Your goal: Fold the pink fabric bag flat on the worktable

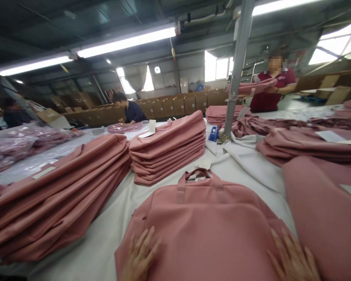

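I've got both hands flat on a pink bag point(207, 222) lying on the white table point(105, 238) right in front of me. Left hand point(140, 255) spread open, palm down on the bag's near left corner; right hand point(294, 259) open too, fingers splayed on the near right corner. Bag handles point(199, 174) point away from me. Stacks of folded pink bags point(168, 146) sit beyond and to the left. A person in a dark red shirt point(270, 91) stands at the far right holding pink fabric.

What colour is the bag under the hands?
Dusty pink bag, handles too; seen in the head view.
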A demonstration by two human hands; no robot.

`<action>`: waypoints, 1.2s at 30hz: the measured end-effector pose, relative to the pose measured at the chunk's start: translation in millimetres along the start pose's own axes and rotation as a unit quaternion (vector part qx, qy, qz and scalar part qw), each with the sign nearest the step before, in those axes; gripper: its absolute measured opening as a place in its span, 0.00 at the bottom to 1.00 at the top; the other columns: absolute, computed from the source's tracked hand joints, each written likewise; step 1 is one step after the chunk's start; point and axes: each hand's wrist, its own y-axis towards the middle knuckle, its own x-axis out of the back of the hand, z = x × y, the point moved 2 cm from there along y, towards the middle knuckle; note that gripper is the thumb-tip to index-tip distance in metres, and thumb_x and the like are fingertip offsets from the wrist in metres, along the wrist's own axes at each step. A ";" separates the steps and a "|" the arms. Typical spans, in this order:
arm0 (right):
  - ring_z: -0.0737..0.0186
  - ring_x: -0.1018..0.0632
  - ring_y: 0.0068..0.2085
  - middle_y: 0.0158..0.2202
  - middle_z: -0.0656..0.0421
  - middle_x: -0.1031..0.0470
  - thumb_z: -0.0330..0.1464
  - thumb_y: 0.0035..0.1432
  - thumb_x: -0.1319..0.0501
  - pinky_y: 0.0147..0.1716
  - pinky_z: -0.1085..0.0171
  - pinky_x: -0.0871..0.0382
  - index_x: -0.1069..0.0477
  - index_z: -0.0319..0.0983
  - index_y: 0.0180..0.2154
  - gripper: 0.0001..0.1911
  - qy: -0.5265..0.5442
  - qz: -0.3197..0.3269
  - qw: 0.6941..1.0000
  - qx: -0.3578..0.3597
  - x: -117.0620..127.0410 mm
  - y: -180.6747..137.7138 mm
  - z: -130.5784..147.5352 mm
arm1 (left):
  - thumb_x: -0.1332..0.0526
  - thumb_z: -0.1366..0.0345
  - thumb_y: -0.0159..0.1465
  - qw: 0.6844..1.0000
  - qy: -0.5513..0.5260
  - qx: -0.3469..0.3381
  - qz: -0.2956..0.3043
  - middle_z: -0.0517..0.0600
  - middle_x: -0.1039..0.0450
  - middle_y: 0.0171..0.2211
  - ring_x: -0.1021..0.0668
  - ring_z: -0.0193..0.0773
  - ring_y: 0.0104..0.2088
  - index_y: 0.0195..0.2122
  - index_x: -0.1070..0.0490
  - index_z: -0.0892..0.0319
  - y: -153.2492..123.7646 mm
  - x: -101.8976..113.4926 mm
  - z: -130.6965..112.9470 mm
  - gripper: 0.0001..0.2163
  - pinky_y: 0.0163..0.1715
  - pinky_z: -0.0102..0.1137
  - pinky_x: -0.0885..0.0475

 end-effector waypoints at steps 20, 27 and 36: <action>0.35 0.51 0.65 0.67 0.47 0.54 0.60 0.48 0.39 0.59 0.34 0.69 0.51 0.41 0.66 0.52 0.097 0.309 0.913 0.248 43.2 35.2 25.0 | 0.44 0.43 0.62 0.904 -0.232 -0.257 0.248 0.51 0.61 0.70 0.54 0.65 0.67 0.66 0.57 0.37 49.9 17.6 -57.8 0.34 0.56 0.71 0.60; 0.37 0.48 0.65 0.67 0.47 0.52 0.53 0.47 0.37 0.60 0.36 0.68 0.50 0.41 0.66 0.50 0.090 0.272 0.923 0.258 39.4 37.2 26.9 | 0.49 0.42 0.64 0.897 -0.249 -0.248 0.266 0.52 0.61 0.70 0.57 0.64 0.67 0.67 0.56 0.40 55.7 23.1 -58.9 0.31 0.56 0.71 0.65; 0.36 0.48 0.65 0.67 0.46 0.53 0.56 0.56 0.42 0.60 0.32 0.66 0.58 0.44 0.68 0.47 0.099 0.349 0.907 0.214 39.5 43.0 33.1 | 0.52 0.44 0.66 0.872 -0.279 -0.239 0.324 0.49 0.65 0.70 0.61 0.60 0.68 0.67 0.56 0.40 70.3 22.4 -55.4 0.29 0.57 0.68 0.69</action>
